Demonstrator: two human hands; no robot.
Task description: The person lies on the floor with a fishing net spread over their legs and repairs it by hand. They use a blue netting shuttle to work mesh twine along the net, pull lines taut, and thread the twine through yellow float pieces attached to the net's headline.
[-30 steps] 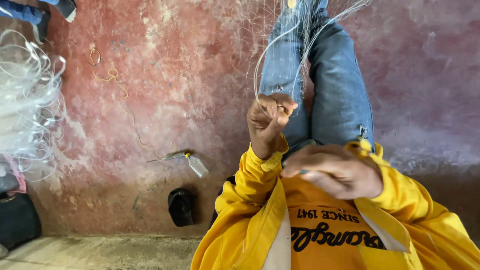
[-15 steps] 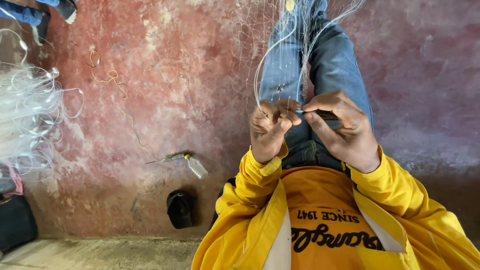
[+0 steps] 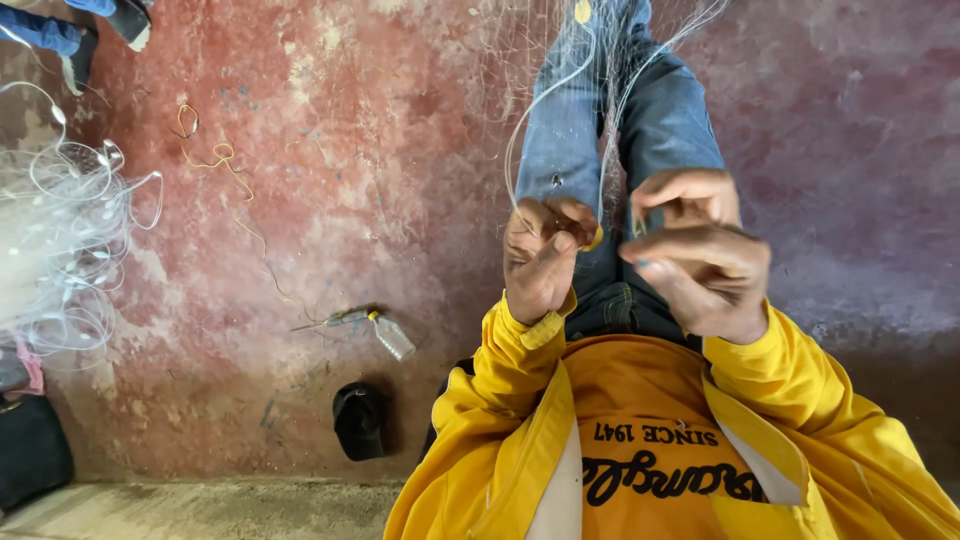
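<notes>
1. Both our hands are raised over our lap, close together but apart.
2. Our left hand [image 3: 540, 258] is curled, fingers pinched on the net [image 3: 600, 110] line.
3. Our right hand [image 3: 697, 255] sits palm down, fingers bent together around a strand.

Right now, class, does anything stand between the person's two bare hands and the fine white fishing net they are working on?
Nothing visible does. The left hand already pinches the fine white fishing net with a small yellow piece at its fingertips, and the right hand is closed beside it on the same strands, over the blue jeans.
</notes>
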